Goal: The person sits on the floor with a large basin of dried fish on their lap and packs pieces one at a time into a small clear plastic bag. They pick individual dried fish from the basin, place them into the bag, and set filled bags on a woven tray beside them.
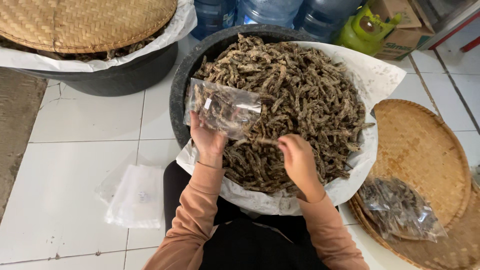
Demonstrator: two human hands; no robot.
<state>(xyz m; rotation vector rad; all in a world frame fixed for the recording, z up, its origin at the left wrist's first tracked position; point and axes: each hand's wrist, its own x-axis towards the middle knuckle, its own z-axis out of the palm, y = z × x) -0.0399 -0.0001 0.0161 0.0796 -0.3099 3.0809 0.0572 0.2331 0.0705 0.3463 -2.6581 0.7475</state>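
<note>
A black tub [181, 85] lined with white paper holds a heap of dark dried strips [305, 95]. My left hand [206, 138] grips a clear plastic bag [223, 107], partly filled with the strips, over the tub's near left side. My right hand [296, 155] pinches one dried strip [266, 141] just beside the bag's mouth, above the heap. Both arms wear peach sleeves.
A filled clear bag [400, 210] lies on stacked woven trays [425, 145] at right. Several empty plastic bags [135, 197] lie on the white tile floor at left. A second lined tub under a woven lid [85, 22] stands far left; water jugs [265, 10] and a green gas cylinder [362, 27] behind.
</note>
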